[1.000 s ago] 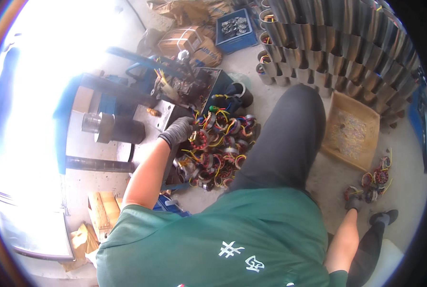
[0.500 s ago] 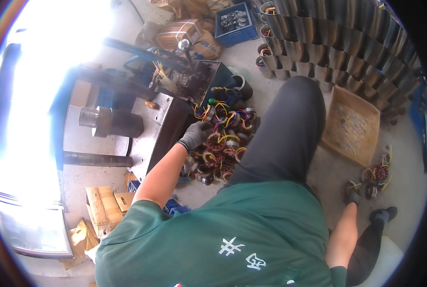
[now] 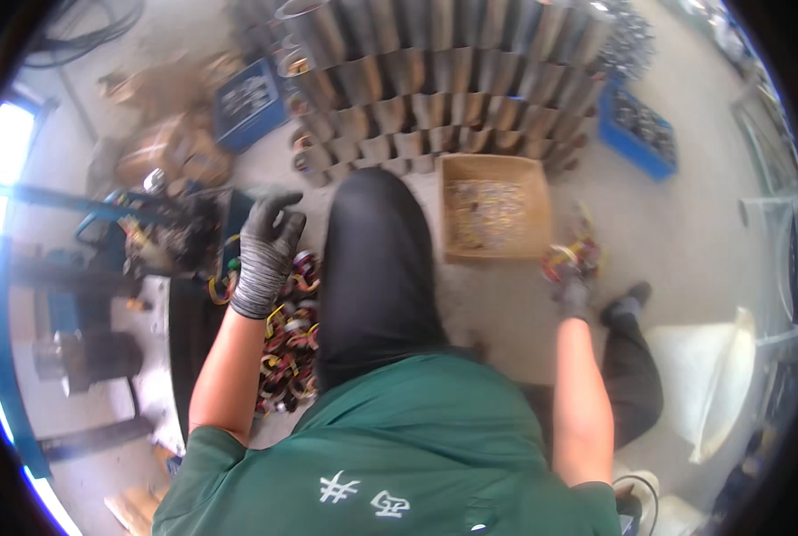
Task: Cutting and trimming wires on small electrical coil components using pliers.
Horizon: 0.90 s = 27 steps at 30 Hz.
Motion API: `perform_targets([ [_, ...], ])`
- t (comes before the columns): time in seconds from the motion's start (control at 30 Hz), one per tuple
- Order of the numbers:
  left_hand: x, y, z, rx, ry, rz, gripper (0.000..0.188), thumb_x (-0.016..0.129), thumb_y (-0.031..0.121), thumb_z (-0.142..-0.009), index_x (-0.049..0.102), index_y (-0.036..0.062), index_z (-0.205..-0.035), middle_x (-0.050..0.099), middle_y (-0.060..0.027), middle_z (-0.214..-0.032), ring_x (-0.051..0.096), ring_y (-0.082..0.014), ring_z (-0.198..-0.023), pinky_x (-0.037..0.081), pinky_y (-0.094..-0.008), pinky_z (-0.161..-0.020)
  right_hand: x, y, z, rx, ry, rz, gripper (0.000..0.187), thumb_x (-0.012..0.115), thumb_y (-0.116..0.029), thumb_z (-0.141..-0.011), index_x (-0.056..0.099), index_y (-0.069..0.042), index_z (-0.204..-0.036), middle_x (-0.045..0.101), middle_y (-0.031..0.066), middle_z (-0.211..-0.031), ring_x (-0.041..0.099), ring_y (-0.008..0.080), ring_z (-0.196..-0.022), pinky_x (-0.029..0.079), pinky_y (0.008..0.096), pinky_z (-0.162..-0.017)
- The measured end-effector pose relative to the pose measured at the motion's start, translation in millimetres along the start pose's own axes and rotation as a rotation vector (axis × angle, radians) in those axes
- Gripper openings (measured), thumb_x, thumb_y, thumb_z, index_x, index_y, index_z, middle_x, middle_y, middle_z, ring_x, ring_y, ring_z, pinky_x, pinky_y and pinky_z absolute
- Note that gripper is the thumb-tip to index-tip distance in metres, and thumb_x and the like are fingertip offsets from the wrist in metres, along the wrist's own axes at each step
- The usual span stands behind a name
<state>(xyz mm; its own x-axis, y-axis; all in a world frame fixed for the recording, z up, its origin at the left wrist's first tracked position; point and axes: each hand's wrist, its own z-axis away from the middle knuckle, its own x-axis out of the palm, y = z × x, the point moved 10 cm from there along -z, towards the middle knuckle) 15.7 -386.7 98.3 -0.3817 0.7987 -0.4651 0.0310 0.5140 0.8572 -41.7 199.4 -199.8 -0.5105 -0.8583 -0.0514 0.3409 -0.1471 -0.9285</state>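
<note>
My left hand (image 3: 274, 246), in a grey knit glove, is raised above the left pile with its fingers apart and nothing in them. Below it and beside my left knee lies a pile of motor stators (image 3: 287, 348), ring-shaped, with reddish windings and coloured lead wires. My right hand (image 3: 574, 290), gloved too, reaches down to the floor on the right. Its fingers are closed at a wire-wound stator (image 3: 557, 259), partly blurred. More stators with yellow leads (image 3: 588, 250) lie right beside that hand.
A shallow tan tray (image 3: 542, 210) of small multicoloured bits lies ahead. Behind it stand stacked metal tubes (image 3: 435, 112). Blue crates (image 3: 636, 134) hold small metal parts. At the left is a machine with thick bars (image 3: 104, 357). A white sack (image 3: 698, 384) lies right of my foot.
My view has swung to the right. My left hand has lifted off the stator pile and opened. My right hand remains down by the stators on the right.
</note>
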Motion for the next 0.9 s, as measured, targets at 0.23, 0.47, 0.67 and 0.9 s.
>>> perform_targets([
  [0.23, 261.1, 163.8, -12.6, 0.450, -0.634, 0.125, 0.029, 0.066, 0.013, -0.084, 0.061, 0.0006, -0.110, 0.062, -0.0116, -0.094, 0.061, -0.0198, -0.086, 0.050, -0.0328, -0.078, 18.8, -98.1, 37.5, 0.031, -0.306, -0.328, 0.055, 0.074, 0.002, -0.068, 0.051, -0.004, -0.118, 0.059, 0.0059, -0.102, 0.060, 0.0175, -0.079, 0.053, 0.0319, -0.066],
  [0.47, 379.8, 144.9, 51.5, 0.442, -0.863, 0.148, 0.039, 0.068, 0.008, -0.078, 0.057, 0.0047, -0.116, 0.057, -0.0176, -0.114, 0.058, -0.0293, -0.106, 0.048, -0.0387, -0.090, 2.4, -150.1, 97.8, -0.205, -0.225, -0.150, 0.051, 0.079, -0.002, -0.071, 0.049, -0.005, -0.111, 0.055, 0.0037, -0.098, 0.057, 0.0127, -0.078, 0.051, 0.0253, -0.065],
  [0.67, 416.6, 109.0, 64.3, -0.094, -1.034, 0.506, 0.039, 0.067, 0.003, -0.078, 0.057, 0.0050, -0.116, 0.048, -0.0159, -0.123, 0.055, -0.0262, -0.107, 0.047, -0.0360, -0.096, 7.1, -161.1, 106.2, -0.157, -0.127, -0.031, 0.049, 0.079, -0.001, -0.071, 0.048, -0.004, -0.110, 0.052, 0.0011, -0.090, 0.053, 0.0094, -0.072, 0.046, 0.0224, -0.060],
  [0.9, 434.1, 105.2, 83.1, 0.279, -1.186, 0.285, 0.057, 0.066, 0.005, -0.082, 0.043, 0.0100, -0.134, 0.045, -0.0154, -0.127, 0.052, -0.0270, -0.112, 0.051, -0.0372, -0.090, 4.9, -137.8, 80.7, -0.326, -0.140, -0.243, 0.045, 0.077, -0.003, -0.074, 0.051, -0.002, -0.111, 0.052, -0.0002, -0.088, 0.049, 0.0088, -0.077, 0.045, 0.0226, -0.066],
])
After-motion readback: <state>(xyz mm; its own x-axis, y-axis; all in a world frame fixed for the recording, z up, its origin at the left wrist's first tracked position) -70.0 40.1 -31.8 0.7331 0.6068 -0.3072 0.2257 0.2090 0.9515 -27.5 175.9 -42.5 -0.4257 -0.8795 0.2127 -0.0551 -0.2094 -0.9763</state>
